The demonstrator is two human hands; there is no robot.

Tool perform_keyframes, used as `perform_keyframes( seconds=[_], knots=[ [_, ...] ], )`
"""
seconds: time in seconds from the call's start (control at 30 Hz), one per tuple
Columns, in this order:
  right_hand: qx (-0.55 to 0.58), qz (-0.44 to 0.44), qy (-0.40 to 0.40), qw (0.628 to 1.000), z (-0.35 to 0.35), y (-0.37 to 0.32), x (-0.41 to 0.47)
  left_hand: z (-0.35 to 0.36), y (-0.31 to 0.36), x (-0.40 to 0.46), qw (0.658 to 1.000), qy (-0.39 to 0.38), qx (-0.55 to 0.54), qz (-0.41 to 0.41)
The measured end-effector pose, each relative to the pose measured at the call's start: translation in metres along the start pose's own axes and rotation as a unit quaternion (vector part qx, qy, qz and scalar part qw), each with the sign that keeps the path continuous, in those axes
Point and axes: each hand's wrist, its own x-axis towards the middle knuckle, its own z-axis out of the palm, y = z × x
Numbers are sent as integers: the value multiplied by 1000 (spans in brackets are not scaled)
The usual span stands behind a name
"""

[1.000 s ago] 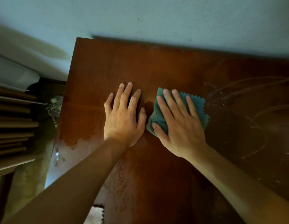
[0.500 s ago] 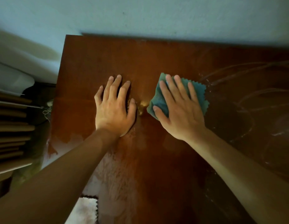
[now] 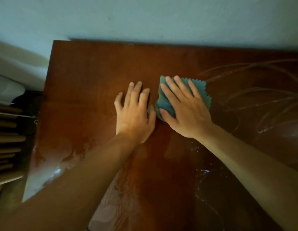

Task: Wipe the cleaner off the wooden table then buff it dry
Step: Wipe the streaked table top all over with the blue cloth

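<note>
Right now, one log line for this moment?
step: wiping | right hand: flat on cloth | left hand: flat on table | streaks: right side

A home room, by the look of it: a worn wooden table [image 3: 88,77] pushed against a plain painted wall [image 3: 145,19] beyond the fingers [image 3: 171,90], with slatted wooden furniture [image 3: 6,139] far to their left.

Bare wooden table [image 3: 88,77] around both hands, wall [image 3: 161,19] bounding far edge
</note>
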Motion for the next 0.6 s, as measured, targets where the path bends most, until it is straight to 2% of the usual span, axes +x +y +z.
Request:
perform_keyframes(
  seconds=[0.17,0.27,0.4,0.53,0.6],
  knots=[
    [-2,-10,11,1000,-1,17,10,15,7,-1,999,-9,35,1],
    [15,19,32,999,-10,43,44,19,6,-1,1000,1,26,-5],
    [15,68,-13,998,-20,59,81,17,7,-2,1000,2,21,-5],
    [6,54,23,998,-10,38,36,16,7,-2,1000,2,19,-8],
    [2,43,15,999,-4,28,15,16,7,-2,1000,7,17,-6]
  ],
)
